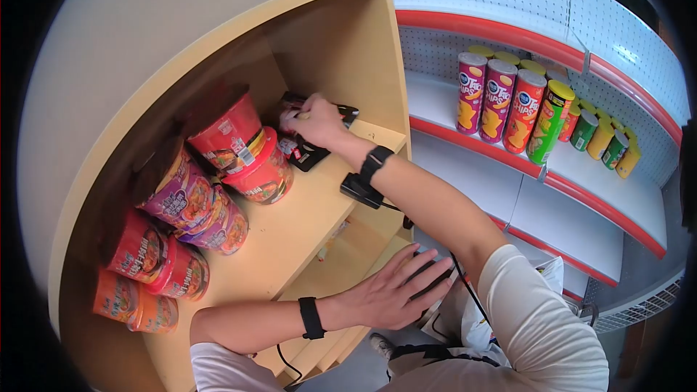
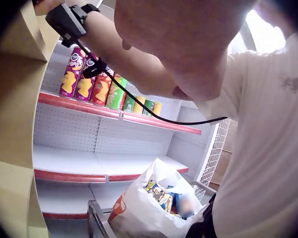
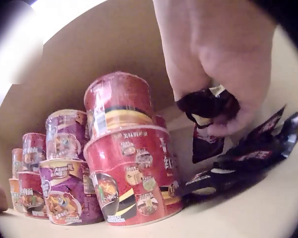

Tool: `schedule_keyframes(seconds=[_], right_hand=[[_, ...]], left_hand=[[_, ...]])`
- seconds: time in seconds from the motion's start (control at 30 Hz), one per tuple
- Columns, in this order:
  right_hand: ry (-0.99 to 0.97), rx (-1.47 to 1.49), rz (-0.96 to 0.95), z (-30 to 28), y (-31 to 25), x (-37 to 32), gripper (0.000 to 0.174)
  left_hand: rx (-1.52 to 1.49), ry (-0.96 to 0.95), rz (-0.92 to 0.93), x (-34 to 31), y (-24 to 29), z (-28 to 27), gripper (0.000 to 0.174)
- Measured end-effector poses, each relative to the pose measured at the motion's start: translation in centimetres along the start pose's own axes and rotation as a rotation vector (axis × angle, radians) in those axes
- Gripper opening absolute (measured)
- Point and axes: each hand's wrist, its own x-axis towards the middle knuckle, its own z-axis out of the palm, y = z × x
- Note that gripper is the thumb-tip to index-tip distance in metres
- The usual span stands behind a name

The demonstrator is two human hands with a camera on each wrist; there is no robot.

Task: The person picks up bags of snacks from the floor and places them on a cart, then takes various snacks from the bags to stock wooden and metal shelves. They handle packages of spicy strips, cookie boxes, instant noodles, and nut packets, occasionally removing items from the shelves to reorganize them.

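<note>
My right hand point(image 1: 321, 123) reaches into the far corner of the wooden shelf point(image 1: 319, 203). Its curled fingers grip a dark snack packet point(image 3: 208, 105), partly hidden behind them. Several more black-and-red packets point(image 3: 258, 157) lie in a loose pile right beside that hand, close to a stack of red instant noodle tubs point(image 3: 131, 173). My left hand point(image 1: 396, 289) hovers in front of the shelf's edge with its fingers spread, holding nothing; it fills the top of the left wrist view.
Purple noodle tubs point(image 1: 210, 221), more red tubs point(image 1: 170, 268) and orange tubs point(image 1: 138, 305) stand two high along the shelf. To the right, a red-edged rack holds tall chip cans point(image 1: 501, 101). A white plastic bag point(image 2: 149, 213) of packets sits low down. Black cables point(image 2: 139, 106) hang from the wrists.
</note>
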Motion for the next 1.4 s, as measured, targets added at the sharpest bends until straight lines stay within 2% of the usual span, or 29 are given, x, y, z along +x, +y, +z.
schedule_keyframes(seconds=[0.03, 0.1, 0.13, 0.17, 0.23, 0.27, 0.33, 0.37, 0.4, 0.47, 0.5, 0.6, 0.67, 0.77, 0.83, 0.87, 0.93, 1.0, 1.03, 1.07, 1.13, 1.17, 1.2, 1.27, 1.33, 1.37, 1.4], right_hand=[[0.005, 0.001, 0.005, 0.3, 0.1, 0.5, 0.048], [-0.35, -0.165, -0.138, 0.5, 0.2, 1.1, 0.04], [-0.354, -0.164, -0.133, 0.4, 0.3, 0.7, 0.04], [-0.239, -0.227, -0.207, 0.2, 0.6, 0.0, 0.039], [-0.053, -0.325, -0.413, -1.9, 0.8, -2.0, 0.035], [-0.054, -0.328, -0.412, -2.4, 0.4, -2.9, 0.035], [-0.164, -0.33, -0.553, -3.5, -0.2, -4.5, 0.038], [-0.145, -0.357, -0.578, -2.3, 0.8, -4.2, 0.041], [-0.14, -0.356, -0.567, -2.2, 0.6, -4.4, 0.041], [-0.274, -0.554, -0.576, -2.2, 0.1, -4.2, 0.042], [-0.277, -0.581, -0.561, -1.7, 0.5, -3.6, 0.036], [-0.294, -0.637, -0.457, -1.1, 1.5, -2.1, 0.03], [-0.301, -0.615, -0.453, -1.2, 1.8, -2.2, 0.027], [-0.269, -0.582, -0.507, -1.3, 1.8, -2.8, 0.028], [-0.122, -0.478, -0.527, -1.7, 1.6, -3.3, 0.029], [-0.119, -0.475, -0.521, -2.3, 1.9, -3.7, 0.029], [0.145, -0.202, -0.679, -5.9, 2.3, -5.4, 0.028], [0.124, -0.111, -0.65, -11.8, 3.1, -11.6, 0.022], [0.12, -0.103, -0.589, -14.6, 2.7, -15.5, 0.01], [0.16, -0.135, -0.485, -15.9, 5.5, -19.8, 0.006], [0.06, -0.098, -0.373, -19.1, 10.8, -28.8, 0.004], [-0.028, -0.167, -0.165, -20.6, 13.2, -34.1, 0.001], [-0.024, -0.207, -0.092, -22.2, 15.3, -38.8, 0.001], [-0.2, -0.437, 0.173, -25.4, 17.8, -47.9, 0.006], [-0.198, -0.698, 0.371, -27.9, 18.6, -53.1, 0.012], [-0.275, -0.899, 0.506, -28.9, 19.8, -56.4, 0.024], [-0.328, -0.873, 0.766, -29.8, 18.8, -56.7, 0.037]], left_hand=[[-0.026, -0.006, -0.015, 0.0, -0.1, 0.1, 0.047], [-0.059, -0.016, -0.032, 0.0, -0.3, 0.2, 0.047], [-0.032, -0.018, -0.019, 0.2, -0.4, 0.2, 0.053], [-0.005, -0.019, -0.007, 0.2, -0.4, 0.2, 0.059], [-0.013, -0.05, -0.024, 0.2, -0.4, 0.3, 0.059], [-0.008, -0.081, -0.032, 0.3, -0.4, 0.3, 0.059], [-0.032, -0.113, -0.031, 0.5, -0.3, 0.1, 0.059], [-0.06, -0.157, -0.031, 0.5, 0.0, 0.1, 0.058], [-0.069, -0.164, -0.026, 0.6, 0.2, 0.1, 0.058], [-0.064, -0.218, 0.021, 0.7, 0.0, 0.0, 0.057], [-0.062, -0.225, 0.023, 0.6, -0.1, 0.1, 0.057], [-0.032, -0.209, 0.012, 0.1, -0.5, 0.7, 0.057], [-0.02, -0.242, 0.004, 0.1, -0.6, 0.7, 0.052], [-0.109, -0.248, -0.002, 0.4, -0.6, 0.3, 0.056], [-0.103, -0.239, -0.009, 0.3, -0.5, 0.3, 0.055], [-0.099, -0.234, -0.014, 0.1, -0.5, 0.3, 0.053], [-0.095, -0.282, -0.006, -0.2, -0.6, 0.3, 0.051], [-0.097, -0.316, 0.0, -0.7, -0.9, 0.8, 0.048], [-0.119, -0.492, 0.01, -1.3, -1.1, 1.2, 0.044], [-0.149, -0.666, 0.025, -1.9, -1.0, 1.5, 0.04], [-0.218, -0.749, -0.072, -3.1, -1.1, 1.9, 0.038], [-0.201, -0.834, -0.101, -3.0, -1.1, 2.0, 0.037], [-0.188, -0.923, -0.116, -2.6, -1.2, 1.8, 0.037], [-0.174, -0.855, -0.19, -2.2, -1.4, 1.4, 0.04], [-0.117, -0.785, -0.172, -1.5, -1.6, 1.1, 0.041], [-0.141, -0.791, -0.136, -1.1, -1.8, 1.4, 0.041], [-0.161, -0.867, -0.207, -0.8, -1.8, 1.5, 0.041]])
